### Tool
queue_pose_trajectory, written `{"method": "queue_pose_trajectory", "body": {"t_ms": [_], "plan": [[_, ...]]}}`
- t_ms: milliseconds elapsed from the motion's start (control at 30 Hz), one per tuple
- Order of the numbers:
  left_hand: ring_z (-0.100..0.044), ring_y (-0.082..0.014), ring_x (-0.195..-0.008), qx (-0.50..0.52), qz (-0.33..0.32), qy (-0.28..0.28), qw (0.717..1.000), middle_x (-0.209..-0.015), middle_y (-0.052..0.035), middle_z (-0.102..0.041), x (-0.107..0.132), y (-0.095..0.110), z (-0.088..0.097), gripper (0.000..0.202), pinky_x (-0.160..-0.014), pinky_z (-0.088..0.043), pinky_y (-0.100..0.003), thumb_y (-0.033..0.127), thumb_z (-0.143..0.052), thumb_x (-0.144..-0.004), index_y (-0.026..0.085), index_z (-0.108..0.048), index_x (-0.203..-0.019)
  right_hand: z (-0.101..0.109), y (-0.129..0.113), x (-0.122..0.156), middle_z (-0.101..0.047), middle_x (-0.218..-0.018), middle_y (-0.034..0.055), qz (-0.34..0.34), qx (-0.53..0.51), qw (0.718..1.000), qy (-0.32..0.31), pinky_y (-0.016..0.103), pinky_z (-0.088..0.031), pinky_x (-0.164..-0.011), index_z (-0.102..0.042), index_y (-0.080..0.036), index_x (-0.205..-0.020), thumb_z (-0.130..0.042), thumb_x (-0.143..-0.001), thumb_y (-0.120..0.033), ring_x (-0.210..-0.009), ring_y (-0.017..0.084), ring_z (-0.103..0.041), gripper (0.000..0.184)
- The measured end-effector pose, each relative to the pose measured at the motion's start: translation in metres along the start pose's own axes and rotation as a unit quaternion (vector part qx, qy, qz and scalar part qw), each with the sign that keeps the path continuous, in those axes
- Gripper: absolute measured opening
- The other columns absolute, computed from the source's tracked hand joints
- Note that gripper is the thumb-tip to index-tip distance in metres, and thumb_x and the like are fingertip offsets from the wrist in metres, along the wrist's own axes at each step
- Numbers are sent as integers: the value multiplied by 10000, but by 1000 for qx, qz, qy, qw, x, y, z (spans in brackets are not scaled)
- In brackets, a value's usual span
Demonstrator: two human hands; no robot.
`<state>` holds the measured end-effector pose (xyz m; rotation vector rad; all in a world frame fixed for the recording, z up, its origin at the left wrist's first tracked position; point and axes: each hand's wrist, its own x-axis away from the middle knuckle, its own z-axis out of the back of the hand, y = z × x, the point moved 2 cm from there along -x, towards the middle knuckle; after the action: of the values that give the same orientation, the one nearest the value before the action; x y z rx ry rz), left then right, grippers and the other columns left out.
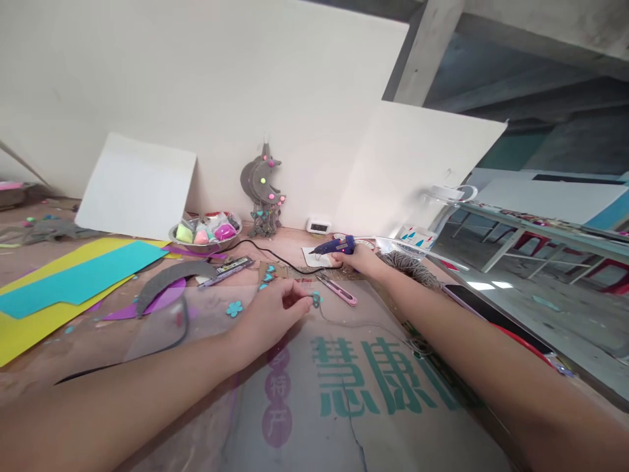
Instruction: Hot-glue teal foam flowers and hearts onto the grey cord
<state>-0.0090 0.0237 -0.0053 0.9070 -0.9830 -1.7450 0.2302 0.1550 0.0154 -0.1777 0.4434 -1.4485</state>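
My left hand is closed in a pinch on the end of a grey yarn, where a small knot or loop and a bit of teal show at the fingertips. From there the strand runs right over a milky plastic sheet. My right hand is wrapped round the handle of a blue hot glue gun, its nozzle pointing left above a small white card. A teal flower cutout lies left of my left hand. Between the hands lies a pink utility knife.
A bowl of coloured clay packs and a hanging moon ornament are at the back. Yellow and teal sheets lie left. A grey yarn bundle, a phone and a plastic jug stand or lie right.
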Motion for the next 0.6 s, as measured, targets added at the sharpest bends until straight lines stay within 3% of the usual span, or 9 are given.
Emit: {"method": "queue_pose_trajectory", "body": {"t_ms": [100,267,400,467,533,600], "plan": [[-555,-136,-688,1,-1,1,1000,-749,20,-613,0,0,1,202,-608,-389,-240,385,-510,-795,191,-560,-768,0,6,0,-649,-635,61,13,14,999,-27,246,-433,-530,-649,-106,-813,-563,-743,-556,-600,178,-602,464],[-539,-124,-664,10,3,4,1000,-721,26,-604,1,1,1,187,-596,-383,-231,366,-514,-792,188,-558,-754,12,9,18,-695,-857,75,70,47,995,-55,274,-469,-668,-624,-144,-984,-494,-832,-460,-763,201,-637,374],[-526,-118,-636,14,1,10,1000,-718,27,-604,1,1,1,180,-579,-373,-232,360,-514,-791,190,-557,-753,27,-2,58,-630,-1116,161,118,86,989,-18,387,-404,-893,-576,-144,-1085,-447,-871,-401,-1053,282,-563,358],[-525,-119,-635,13,-2,11,1000,-720,26,-603,1,1,0,182,-580,-373,-233,362,-513,-791,190,-556,-752,33,-15,83,-621,-1123,174,176,129,976,23,434,-356,-953,-574,-146,-1077,-453,-869,-397,-1106,296,-532,348],[-528,-124,-643,11,-4,11,1000,-720,25,-599,1,1,0,185,-583,-375,-235,366,-510,-792,191,-557,-756,34,-31,107,-641,-1069,145,186,112,976,24,448,-363,-939,-582,-171,-995,-445,-873,-403,-1067,290,-549,296],[-535,-129,-655,7,-5,13,1000,-723,24,-599,1,2,1,185,-591,-380,-236,367,-510,-790,191,-561,-762,29,-48,126,-659,-964,85,155,16,988,-19,397,-441,-828,-541,-206,-878,-486,-846,-432,-932,246,-600,235]]}}
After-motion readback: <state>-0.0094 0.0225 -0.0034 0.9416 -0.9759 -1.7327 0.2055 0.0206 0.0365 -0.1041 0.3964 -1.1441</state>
